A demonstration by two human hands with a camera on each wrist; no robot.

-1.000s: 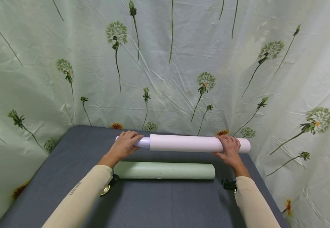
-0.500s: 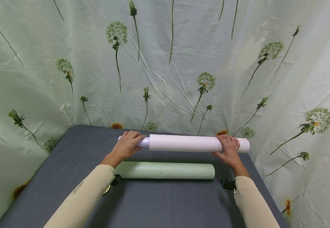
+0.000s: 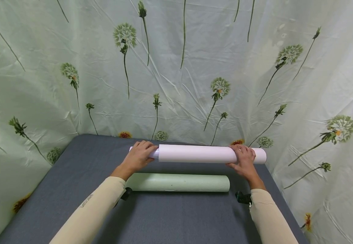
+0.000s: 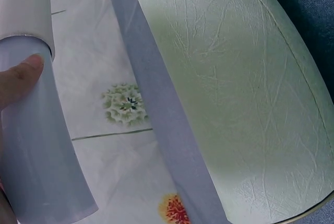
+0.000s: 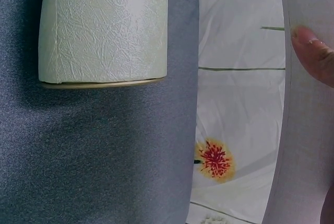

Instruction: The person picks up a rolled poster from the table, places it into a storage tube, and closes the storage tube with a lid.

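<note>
A thick white roll is held level above the far part of the table, with a narrower pale lavender tube sticking out of its left end. My left hand grips that tube close to the white roll's rim; the left wrist view shows the thumb lying along it. Toward the roll's right end, my right hand holds the white roll from above, thumb on the near side. Below and nearer lies a pale green textured tube, touched by neither hand.
A dark grey-blue cloth covers the table. Behind and at both sides hangs a pale curtain printed with dandelions, close to the table's far edge. A dark wrist mount sits under the right forearm.
My left hand has moved right with the lavender tube, so less of the tube sticks out of the white roll. My right hand and the green tube stay nearly still.
</note>
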